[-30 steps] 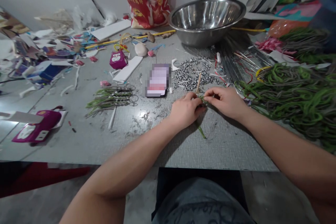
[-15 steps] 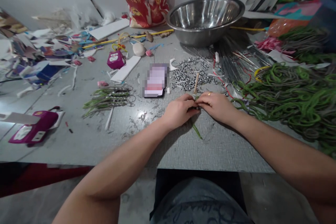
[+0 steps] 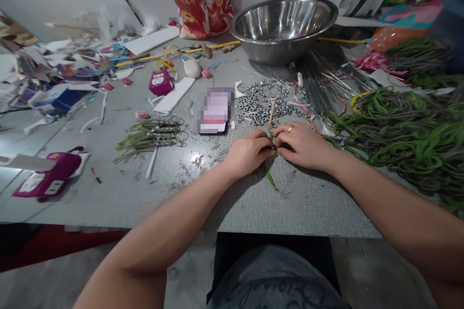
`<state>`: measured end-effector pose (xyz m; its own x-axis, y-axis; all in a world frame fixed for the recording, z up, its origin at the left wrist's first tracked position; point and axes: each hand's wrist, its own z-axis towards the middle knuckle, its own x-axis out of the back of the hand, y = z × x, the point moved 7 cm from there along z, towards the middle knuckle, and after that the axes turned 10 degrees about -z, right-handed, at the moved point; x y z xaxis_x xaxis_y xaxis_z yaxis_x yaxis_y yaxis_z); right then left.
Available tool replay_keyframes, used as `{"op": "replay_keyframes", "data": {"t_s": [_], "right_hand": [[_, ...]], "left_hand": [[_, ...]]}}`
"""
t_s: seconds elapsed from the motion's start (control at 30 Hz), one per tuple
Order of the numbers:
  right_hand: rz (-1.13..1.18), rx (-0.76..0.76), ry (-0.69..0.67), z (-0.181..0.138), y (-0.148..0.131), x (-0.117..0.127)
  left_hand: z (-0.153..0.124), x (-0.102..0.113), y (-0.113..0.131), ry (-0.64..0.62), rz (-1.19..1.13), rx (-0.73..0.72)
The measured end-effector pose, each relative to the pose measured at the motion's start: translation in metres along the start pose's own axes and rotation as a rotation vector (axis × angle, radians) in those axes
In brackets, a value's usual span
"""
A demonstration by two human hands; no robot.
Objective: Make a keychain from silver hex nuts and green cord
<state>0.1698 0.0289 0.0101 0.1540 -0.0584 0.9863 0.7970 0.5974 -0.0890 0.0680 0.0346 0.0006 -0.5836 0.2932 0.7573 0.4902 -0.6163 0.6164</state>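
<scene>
Where the table [image 3: 184, 203] stretches well to the left of the phone [image 3: 215, 111], a purple device [image 3: 50, 176] lies at the near side; closer in, still left of the phone, rests a bundle of green and grey cords [image 3: 148, 137] strung with shiny beads; beyond that bundle, to the far left of the phone, sit a small purple box [image 3: 161, 82] and a pale rounded object [image 3: 192, 68]. To the near right of the phone, the left hand [image 3: 250, 152] is curled palm down, its thumb and fingers pinched together on a green cord [image 3: 270, 181]; just right of the phone, loose silvery beads [image 3: 264, 101] are scattered, a thin wooden stick [image 3: 271, 115] at their near side. The cord sits at the left hand's fingertips; one end trails out beneath them onto the table, while a short green part shows on their far side. Beyond the phone and to its right stands a steel bowl [image 3: 284, 48]; farther right of the phone than the left hand, the right hand [image 3: 300, 145] (it wears a gold-coloured ring [image 3: 290, 129]) is bent, fingertips against the left's; whether they grip the cord I cannot tell; well right of the phone spreads a large heap of green and grey cords [image 3: 395, 135].
</scene>
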Motion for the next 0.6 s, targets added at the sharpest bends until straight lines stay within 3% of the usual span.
{"op": "replay_keyframes", "data": {"t_s": [0.37,0.6], "right_hand": [[0.055,-0.048,0.056,0.0024,0.0040,-0.0086],[-0.130,-0.039,0.078,0.0028,-0.0040,-0.0077]], "left_hand": [[0.0035,0.0020,-0.0032,0.050,-0.040,0.041],[0.0044,-0.0022,-0.0010,0.002,0.046,0.086]]}}
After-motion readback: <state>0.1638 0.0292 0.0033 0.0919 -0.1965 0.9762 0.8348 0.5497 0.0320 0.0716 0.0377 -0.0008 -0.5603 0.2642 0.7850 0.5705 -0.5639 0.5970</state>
